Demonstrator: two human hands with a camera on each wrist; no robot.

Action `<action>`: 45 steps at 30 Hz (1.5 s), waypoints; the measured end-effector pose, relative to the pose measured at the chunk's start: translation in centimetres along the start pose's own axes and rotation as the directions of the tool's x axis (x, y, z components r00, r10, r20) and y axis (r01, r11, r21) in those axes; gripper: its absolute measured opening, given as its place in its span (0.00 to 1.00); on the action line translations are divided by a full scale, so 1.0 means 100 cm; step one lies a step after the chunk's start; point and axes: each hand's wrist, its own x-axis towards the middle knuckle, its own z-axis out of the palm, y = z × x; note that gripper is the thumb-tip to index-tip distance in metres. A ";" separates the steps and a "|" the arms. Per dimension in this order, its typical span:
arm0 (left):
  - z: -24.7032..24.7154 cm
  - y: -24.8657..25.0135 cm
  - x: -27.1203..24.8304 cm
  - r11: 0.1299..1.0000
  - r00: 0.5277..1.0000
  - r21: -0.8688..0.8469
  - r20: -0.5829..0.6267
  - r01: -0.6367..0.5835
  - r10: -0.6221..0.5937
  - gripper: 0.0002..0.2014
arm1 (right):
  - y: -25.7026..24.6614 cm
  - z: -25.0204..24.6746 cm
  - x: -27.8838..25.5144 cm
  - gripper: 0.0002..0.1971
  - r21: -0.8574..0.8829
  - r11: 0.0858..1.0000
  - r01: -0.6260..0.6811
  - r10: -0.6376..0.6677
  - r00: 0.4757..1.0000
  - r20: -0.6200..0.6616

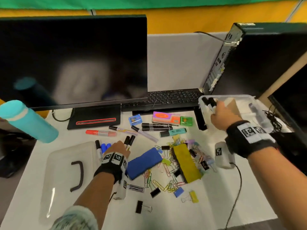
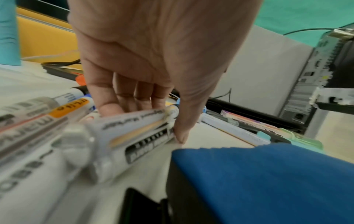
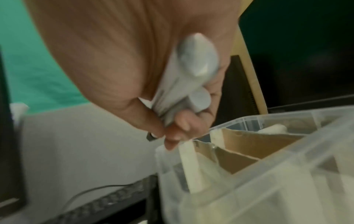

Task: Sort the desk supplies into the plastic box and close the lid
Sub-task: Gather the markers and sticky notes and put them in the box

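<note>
Currently: right hand (image 1: pixel 221 114) clutches markers (image 1: pixel 209 101) over plastic box (image 1: pixel 239 97); left hand (image 1: pixel 118 148) pinches marker (image 2: pixel 134 127); risk: bundle catching cardboard divider (image 3: pixel 249 145).

Your head camera looks down and forward over the desk (image 1: pixel 166 213). Your 2 wrist cameras sit very near the fingers: the left faces the markers (image 2: pixel 134 128), the right the plastic box (image 3: pixel 268 174). Head view shares both spots.
</note>
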 end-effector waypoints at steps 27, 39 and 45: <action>-0.044 0.061 -0.057 0.981 0.960 -0.065 -0.225 -0.184 0.165 0.10 | 0.152 0.013 0.045 0.16 0.067 0.973 0.219 -0.152 0.834 -0.530; -0.074 0.285 -0.087 0.854 0.877 -0.201 -0.091 -0.480 0.472 0.15 | 0.187 0.042 0.055 0.35 -0.070 0.997 0.032 -0.059 0.899 -0.433; -0.069 0.348 -0.090 0.793 0.815 0.229 0.005 -0.565 0.579 0.04 | 0.189 0.040 0.051 0.38 -0.089 0.994 0.056 -0.088 0.908 -0.410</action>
